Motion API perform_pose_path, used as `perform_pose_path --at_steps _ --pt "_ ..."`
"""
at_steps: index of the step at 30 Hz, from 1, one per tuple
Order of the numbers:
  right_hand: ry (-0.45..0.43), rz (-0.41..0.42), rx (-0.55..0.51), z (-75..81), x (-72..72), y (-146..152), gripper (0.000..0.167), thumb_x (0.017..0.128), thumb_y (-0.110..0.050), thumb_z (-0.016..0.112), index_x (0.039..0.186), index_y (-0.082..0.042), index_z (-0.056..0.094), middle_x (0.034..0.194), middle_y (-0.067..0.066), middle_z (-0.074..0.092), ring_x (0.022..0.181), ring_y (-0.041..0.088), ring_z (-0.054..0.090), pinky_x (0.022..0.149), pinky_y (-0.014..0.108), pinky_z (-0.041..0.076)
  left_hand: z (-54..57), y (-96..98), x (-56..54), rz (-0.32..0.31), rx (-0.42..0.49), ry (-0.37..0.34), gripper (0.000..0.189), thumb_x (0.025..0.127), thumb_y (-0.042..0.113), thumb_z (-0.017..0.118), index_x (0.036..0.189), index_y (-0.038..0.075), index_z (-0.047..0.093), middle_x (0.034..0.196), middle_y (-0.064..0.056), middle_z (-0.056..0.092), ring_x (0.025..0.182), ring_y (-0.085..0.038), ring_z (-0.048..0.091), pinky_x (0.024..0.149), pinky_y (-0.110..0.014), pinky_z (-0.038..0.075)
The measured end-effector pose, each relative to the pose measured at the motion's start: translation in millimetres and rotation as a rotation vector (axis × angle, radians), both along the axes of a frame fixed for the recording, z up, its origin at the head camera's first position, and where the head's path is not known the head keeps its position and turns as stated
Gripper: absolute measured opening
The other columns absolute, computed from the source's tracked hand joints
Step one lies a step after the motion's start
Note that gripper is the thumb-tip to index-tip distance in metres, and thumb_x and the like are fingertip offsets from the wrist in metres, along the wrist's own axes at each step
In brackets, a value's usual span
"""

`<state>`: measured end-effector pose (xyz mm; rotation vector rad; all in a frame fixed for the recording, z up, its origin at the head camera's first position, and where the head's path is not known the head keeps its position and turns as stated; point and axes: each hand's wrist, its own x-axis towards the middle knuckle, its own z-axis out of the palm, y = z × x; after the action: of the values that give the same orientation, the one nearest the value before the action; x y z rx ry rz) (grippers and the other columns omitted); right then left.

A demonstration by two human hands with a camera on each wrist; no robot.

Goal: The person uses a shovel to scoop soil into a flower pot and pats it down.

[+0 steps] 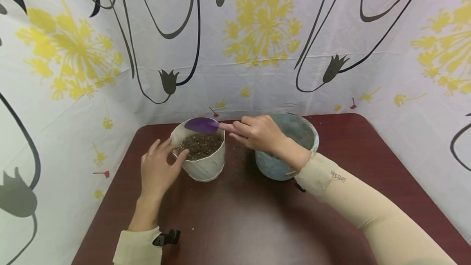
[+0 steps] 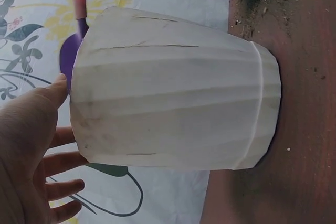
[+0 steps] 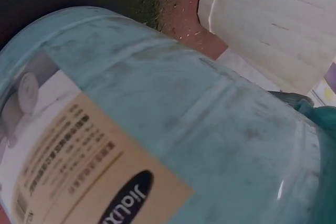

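Observation:
My right hand [image 1: 259, 132] grips the pink handle of a small garden trowel [image 1: 201, 125]. Its purple blade hovers over the white pot [image 1: 206, 170], which has dark soil [image 1: 200, 145] inside; the blade's back faces up in the head view. At the left of that pot, my left hand [image 1: 160, 169] spreads thumb and fingers about the rim, with the thumb tip right at the edge. The left wrist view has the pot's ribbed side [image 2: 168, 93] and my left hand's fingers [image 2: 65, 187] fairly straight. Beneath my right forearm stands a blue-green bucket [image 1: 274, 167].
Soil crumbs lie on the dark red table [image 1: 228, 212] between pot and bucket. A printed label [image 3: 100, 166] covers part of the bucket's side. Behind the table hangs a patterned white cloth [image 1: 235, 85], close to both containers.

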<state>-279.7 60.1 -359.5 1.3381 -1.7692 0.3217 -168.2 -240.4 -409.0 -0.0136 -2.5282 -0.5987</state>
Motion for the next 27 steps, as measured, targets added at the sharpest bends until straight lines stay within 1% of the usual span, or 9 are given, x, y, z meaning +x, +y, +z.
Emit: perform_pose_path --at_steps 4,7,9,11,14,15,18,21,27 --pt "-0.017 0.009 0.003 -1.1 0.2 2.4 0.023 0.086 -0.024 0.079 0.083 -0.010 0.061 0.065 0.002 0.045 0.043 0.017 0.043 0.036 0.034 0.038 3.9 2.8 -2.2 0.003 0.004 0.018 0.052 0.092 0.049 0.069 0.118 0.004 0.073 0.134 -0.016 0.065 0.135 -0.040 0.049 0.099 -0.065 0.037" --pt "-0.113 -0.006 -0.022 -2.3 0.9 2.6 0.022 0.087 -0.025 0.077 0.078 -0.011 0.063 0.063 0.000 0.048 0.045 0.016 0.046 0.038 0.034 0.039 5.8 5.7 -3.3 -0.004 0.009 0.026 0.053 0.092 0.049 0.069 0.119 0.003 0.072 0.134 -0.017 0.064 0.134 -0.039 0.049 0.099 -0.065 0.038" --pt "-0.235 -0.021 -0.074 -3.1 1.5 2.7 0.019 0.087 -0.024 0.078 0.077 -0.011 0.068 0.062 -0.001 0.057 0.048 0.015 0.052 0.042 0.034 0.043 7.0 8.1 -4.1 -0.013 0.012 0.034 0.053 0.092 0.048 0.070 0.120 0.003 0.071 0.134 -0.017 0.064 0.134 -0.039 0.049 0.099 -0.065 0.038" --pt "-0.392 -0.035 -0.143 -2.2 2.4 4.0 0.017 0.087 -0.023 0.078 0.077 -0.011 0.074 0.063 -0.001 0.066 0.052 0.015 0.059 0.048 0.034 0.048 7.9 10.8 -5.3 -0.024 0.012 0.041 0.053 0.092 0.048 0.070 0.120 0.004 0.071 0.134 -0.017 0.064 0.134 -0.039 0.050 0.099 -0.065 0.038" --pt "-0.619 -0.071 -0.267 2.0 4.0 10.4 0.016 0.086 -0.023 0.081 0.082 -0.008 0.082 0.074 0.004 0.076 0.063 0.020 0.071 0.059 0.037 0.055 8.5 16.1 -7.2 -0.050 0.006 0.051 0.052 0.091 0.046 0.071 0.121 0.003 0.071 0.134 -0.017 0.064 0.133 -0.038 0.050 0.100 -0.065 0.038" --pt "-0.687 -0.086 -0.299 3.8 4.6 13.5 0.017 0.086 -0.025 0.081 0.084 -0.008 0.083 0.077 0.005 0.077 0.066 0.020 0.072 0.062 0.037 0.057 8.4 18.3 -7.8 -0.062 0.006 0.052 0.052 0.091 0.046 0.071 0.120 0.003 0.071 0.134 -0.017 0.064 0.133 -0.038 0.050 0.100 -0.065 0.038" --pt "-0.838 -0.139 -0.349 7.9 6.9 25.4 0.018 0.088 -0.029 0.080 0.087 -0.011 0.084 0.079 0.003 0.077 0.066 0.016 0.069 0.062 0.033 0.054 7.4 24.9 -9.7 -0.100 0.003 0.066 0.050 0.091 0.044 0.072 0.119 0.003 0.071 0.132 -0.017 0.065 0.130 -0.037 0.053 0.099 -0.063 0.039" --pt "-0.926 -0.189 -0.369 7.7 8.7 39.2 0.019 0.089 -0.033 0.079 0.086 -0.015 0.084 0.080 -0.001 0.077 0.063 0.012 0.063 0.060 0.027 0.049 6.1 32.1 -12.5 -0.139 0.004 0.069 0.048 0.091 0.043 0.073 0.119 0.004 0.072 0.132 -0.016 0.066 0.128 -0.036 0.055 0.098 -0.061 0.041" --pt "-0.949 -0.272 -0.402 3.7 9.6 66.6 0.021 0.089 -0.040 0.078 0.086 -0.020 0.085 0.083 -0.006 0.077 0.067 0.009 0.063 0.061 0.024 0.047 5.1 45.5 -18.8 -0.187 0.016 0.030 0.046 0.093 0.043 0.071 0.121 0.007 0.071 0.136 -0.014 0.063 0.130 -0.036 0.054 0.103 -0.066 0.036"
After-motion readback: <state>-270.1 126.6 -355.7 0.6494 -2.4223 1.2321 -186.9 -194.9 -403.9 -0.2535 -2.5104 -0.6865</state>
